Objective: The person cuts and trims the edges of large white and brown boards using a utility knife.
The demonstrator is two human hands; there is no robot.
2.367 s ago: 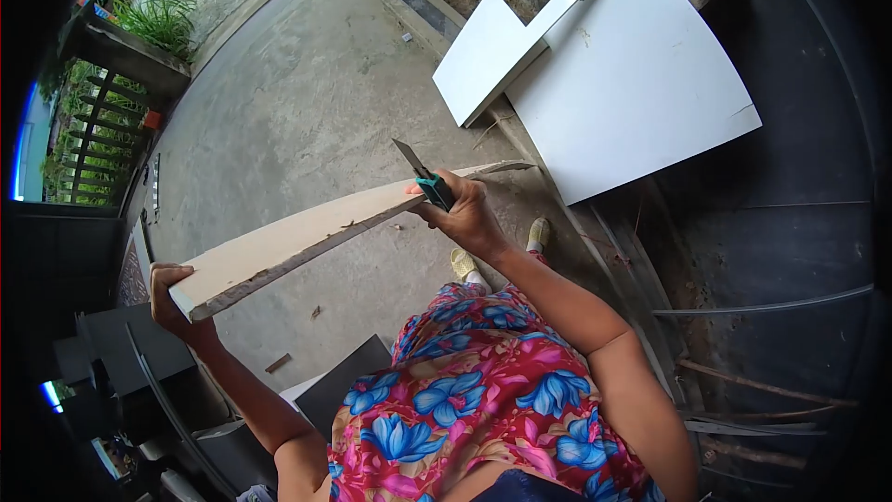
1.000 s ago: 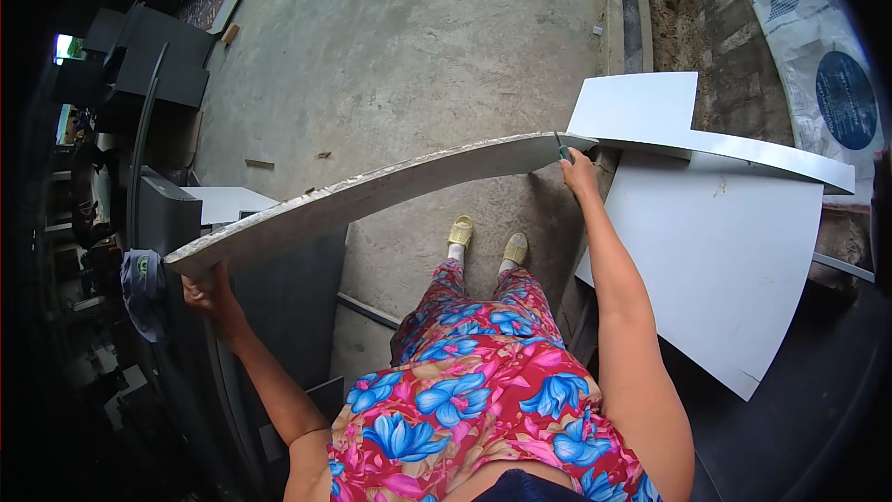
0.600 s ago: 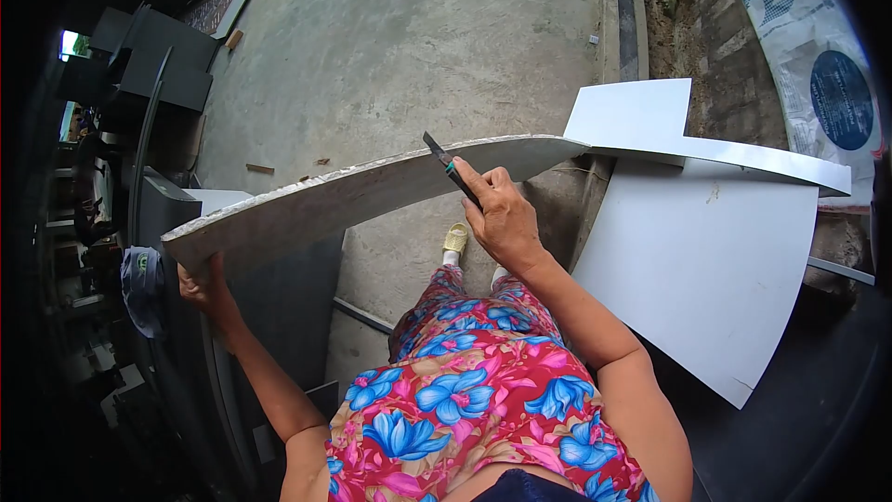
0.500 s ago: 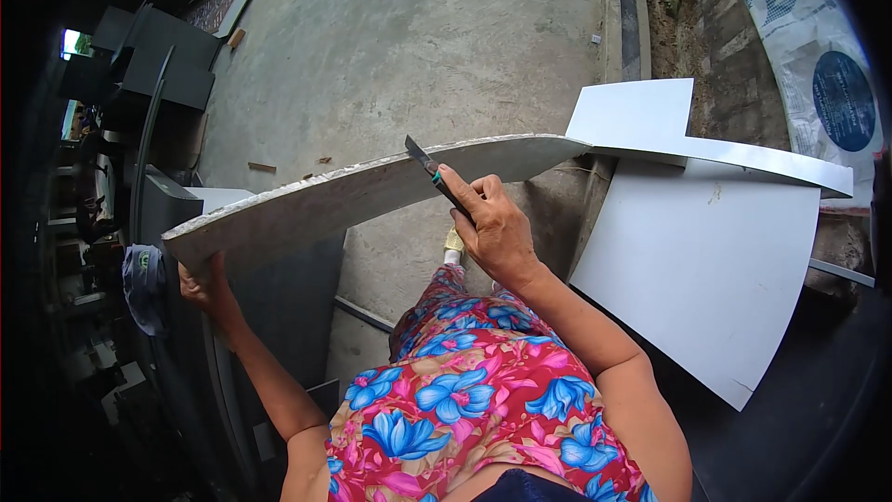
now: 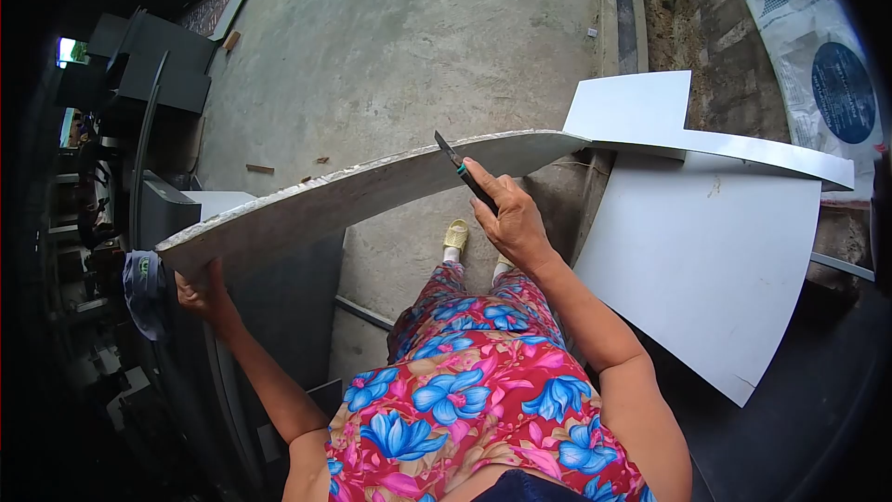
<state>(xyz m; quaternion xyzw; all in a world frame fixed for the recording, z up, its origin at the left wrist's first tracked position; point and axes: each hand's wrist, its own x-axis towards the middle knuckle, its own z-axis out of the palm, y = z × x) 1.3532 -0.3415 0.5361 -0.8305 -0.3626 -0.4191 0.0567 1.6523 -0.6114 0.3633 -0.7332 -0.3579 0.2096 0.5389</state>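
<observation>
First: Where is the board?

Second: The long, curved grey board (image 5: 372,191) is left of the wide white panel (image 5: 706,251). It stands on edge, its rough, pale cut edge turned up. Its right end meets a narrower white piece (image 5: 627,107) along the panel's far side; I cannot tell whether it rests on it.

First: And the hands?

Second: The left hand (image 5: 200,290), well apart from the panel on its left, is clamped on the board's left end from below. The right hand (image 5: 511,218), nearer the panel and also left of it, is wrapped around the handle of a utility knife (image 5: 462,167). The blade is out and crosses in front of the board's upper edge; whether they touch is unclear.

First: How would the board handle?

Second: I judge it stiff and fairly light, since one hand holds that end, though awkwardly long. The flat face looks smooth, perhaps slippery; the edge looks ragged and likely to crumble. The better hold seems to be the left end, palm under the lower edge, clear of the blade.
</observation>
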